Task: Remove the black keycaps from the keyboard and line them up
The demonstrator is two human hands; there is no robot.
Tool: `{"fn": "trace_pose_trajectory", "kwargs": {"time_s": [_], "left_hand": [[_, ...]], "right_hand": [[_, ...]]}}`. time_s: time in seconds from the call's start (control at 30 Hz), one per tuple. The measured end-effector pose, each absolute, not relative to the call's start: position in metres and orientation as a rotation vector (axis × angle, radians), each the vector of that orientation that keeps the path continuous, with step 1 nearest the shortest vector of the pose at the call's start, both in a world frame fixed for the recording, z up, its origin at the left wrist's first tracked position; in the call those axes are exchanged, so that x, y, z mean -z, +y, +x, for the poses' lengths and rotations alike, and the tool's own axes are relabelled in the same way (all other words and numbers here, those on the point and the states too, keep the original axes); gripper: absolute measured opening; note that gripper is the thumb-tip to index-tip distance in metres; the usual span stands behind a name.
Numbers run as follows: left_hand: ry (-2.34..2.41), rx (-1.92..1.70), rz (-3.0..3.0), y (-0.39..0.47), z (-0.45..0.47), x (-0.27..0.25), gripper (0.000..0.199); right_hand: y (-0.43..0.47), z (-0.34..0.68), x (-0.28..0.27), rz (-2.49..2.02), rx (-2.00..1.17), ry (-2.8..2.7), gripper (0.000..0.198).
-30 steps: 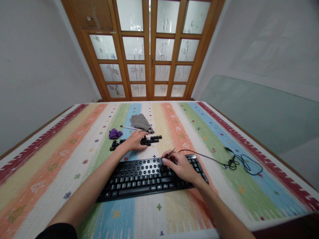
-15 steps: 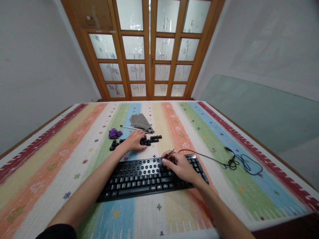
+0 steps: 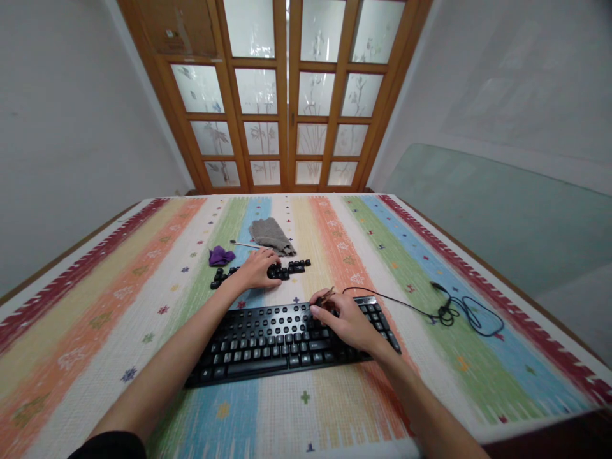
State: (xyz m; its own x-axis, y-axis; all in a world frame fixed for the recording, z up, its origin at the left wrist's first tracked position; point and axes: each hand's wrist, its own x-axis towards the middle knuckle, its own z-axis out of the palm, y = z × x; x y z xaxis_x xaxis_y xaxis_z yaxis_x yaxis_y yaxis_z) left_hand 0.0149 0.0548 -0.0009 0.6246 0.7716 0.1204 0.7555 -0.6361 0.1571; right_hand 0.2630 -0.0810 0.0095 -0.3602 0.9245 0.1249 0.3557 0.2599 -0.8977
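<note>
A black keyboard (image 3: pixel 258 341) lies at a slant before me; its upper rows show bare key mounts, while keycaps cover the lower rows. Over its right part, my right hand (image 3: pixel 342 317) is closed in a pinch on a small brown thing with thin pointed ends (image 3: pixel 327 296), whose kind I cannot make out. Beyond the keyboard, my left hand (image 3: pixel 258 269) rests beside rows of loose black keycaps (image 3: pixel 295 266). Its thumb and fingers are apart, with keycaps showing between them; the palm hides part of the rows.
Behind the keycaps lie a crumpled purple cloth (image 3: pixel 221 256), a folded grey cloth (image 3: pixel 272 236) and a thin brush-like stick (image 3: pixel 243 244). The keyboard's cable (image 3: pixel 447 312) is bundled at the right. A striped cloth (image 3: pixel 157 280) covers the table, and wooden glazed doors (image 3: pixel 287 95) stand beyond.
</note>
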Motion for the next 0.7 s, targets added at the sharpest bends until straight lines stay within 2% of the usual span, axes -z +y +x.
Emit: {"fn": "trace_pose_trajectory", "kwargs": {"time_s": [0.4,0.7], "left_hand": [[1.267,-0.279,2.672,0.0584,0.0177,0.0047,0.040],[1.277,-0.330,2.671,0.0601,0.0160,0.0070,0.047]], "right_hand": [[-0.0801,0.2626,-0.0070,-1.171,-1.023,-1.885,0.019],[-0.0799,0.2629,-0.0049,-1.164,-1.047,-1.882,0.019]]}}
